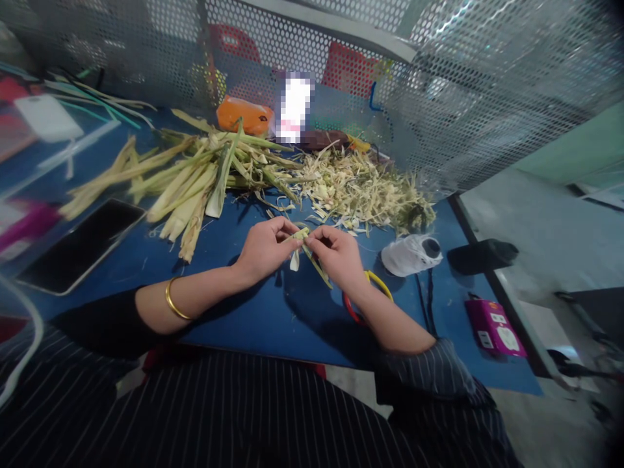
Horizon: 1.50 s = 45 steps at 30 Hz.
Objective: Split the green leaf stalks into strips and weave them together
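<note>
Over the blue table (229, 318), my left hand (266, 250) and my right hand (341, 257) meet, thumbs and fingertips pinching a pale green leaf strip (320, 268). One end of the strip trails down beside my right fingers, and a short whitish flap hangs below my left thumb. Behind my left hand lies a bundle of long, partly dried leaf stalks (195, 175). Beyond my right hand is a heap of shredded leaf scraps (361, 182). A yellow and red loop handle (381, 283), perhaps of scissors, is partly hidden under my right forearm.
A white thread cone (404, 255), a dark cylinder (480, 256) and a purple box (494, 328) stand at right. A black phone (82, 247) lies left. An orange packet (246, 116) and a blurred lit screen (294, 107) are before the perforated metal panel (273, 39).
</note>
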### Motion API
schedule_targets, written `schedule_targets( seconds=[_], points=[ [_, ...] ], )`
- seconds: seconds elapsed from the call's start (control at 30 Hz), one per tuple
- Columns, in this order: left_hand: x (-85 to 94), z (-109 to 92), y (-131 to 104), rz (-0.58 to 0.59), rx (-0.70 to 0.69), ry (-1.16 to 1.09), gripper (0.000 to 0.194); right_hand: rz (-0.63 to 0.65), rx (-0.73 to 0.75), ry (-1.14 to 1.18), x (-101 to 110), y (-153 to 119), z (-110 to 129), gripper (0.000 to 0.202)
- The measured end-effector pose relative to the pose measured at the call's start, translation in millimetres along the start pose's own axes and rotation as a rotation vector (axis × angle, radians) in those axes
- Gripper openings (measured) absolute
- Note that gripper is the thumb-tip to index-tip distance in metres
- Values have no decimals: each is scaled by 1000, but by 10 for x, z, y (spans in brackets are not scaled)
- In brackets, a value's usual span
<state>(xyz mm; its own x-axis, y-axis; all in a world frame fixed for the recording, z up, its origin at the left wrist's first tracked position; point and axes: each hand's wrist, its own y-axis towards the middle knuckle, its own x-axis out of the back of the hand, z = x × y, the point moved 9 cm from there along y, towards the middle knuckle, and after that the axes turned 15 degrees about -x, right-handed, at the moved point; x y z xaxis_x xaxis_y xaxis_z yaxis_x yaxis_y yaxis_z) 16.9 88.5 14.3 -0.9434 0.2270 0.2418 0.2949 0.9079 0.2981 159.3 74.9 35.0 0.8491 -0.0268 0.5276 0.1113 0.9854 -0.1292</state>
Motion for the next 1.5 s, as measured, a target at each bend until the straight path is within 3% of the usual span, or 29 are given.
schedule_targets(
  seconds=[0.37, 0.63, 1.07, 1.5],
  points=[
    [32, -199, -24, -5, -96, 184, 12, 63, -104, 114, -21, -2, -40, 15],
    [41, -199, -22, -25, -135, 227, 13, 89, -140, 136, -24, -7, -23, 12],
    [-39, -255, -28, 91, -170, 413, 12, 147, -191, 82, -38, 30, -68, 8],
    [-22, -274, -16, 94, -183, 454, 8, 150, -213, 156, -82, 67, -169, 13]
  ],
)
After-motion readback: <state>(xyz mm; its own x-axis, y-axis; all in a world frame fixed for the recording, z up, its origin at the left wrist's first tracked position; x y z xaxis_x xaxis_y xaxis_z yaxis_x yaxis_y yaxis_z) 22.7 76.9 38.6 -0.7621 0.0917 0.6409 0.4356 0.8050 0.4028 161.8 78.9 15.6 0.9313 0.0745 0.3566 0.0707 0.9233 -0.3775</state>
